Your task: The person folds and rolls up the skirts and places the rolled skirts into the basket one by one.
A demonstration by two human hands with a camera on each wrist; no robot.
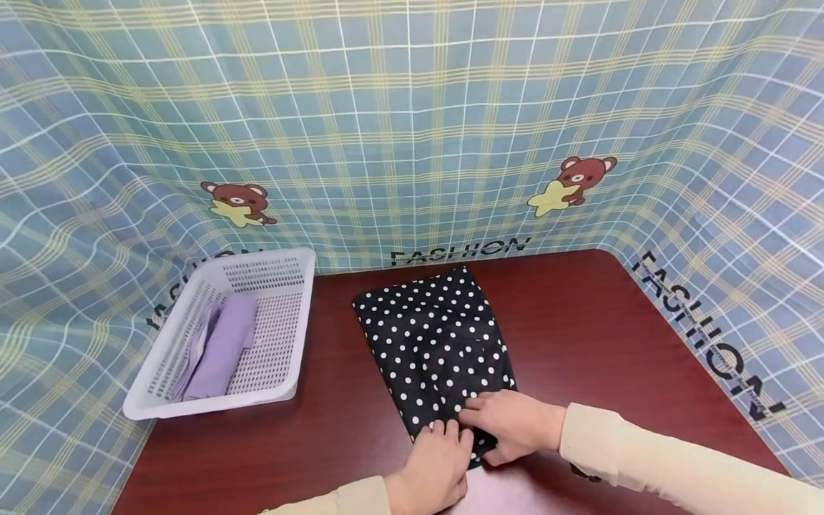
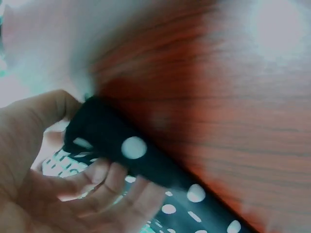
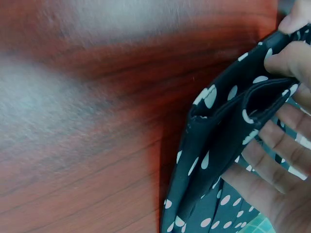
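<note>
A blue checked cloth point(image 1: 412, 121) printed with little bears hangs round the back and sides of a dark red wooden table point(image 1: 599, 336). In the middle of the table lies a folded black polka-dot garment point(image 1: 434, 336), its near end under both hands. At the table's left edge sits a white slotted basket point(image 1: 283, 357) with a folded lilac cloth point(image 1: 225, 347) inside. The left hand point(image 1: 438, 468) has its fingers curled round the garment's near edge, gripping the fold; the right hand point(image 1: 511, 422), just beside it and touching it, pinches the layered edge between thumb and fingers.
</note>
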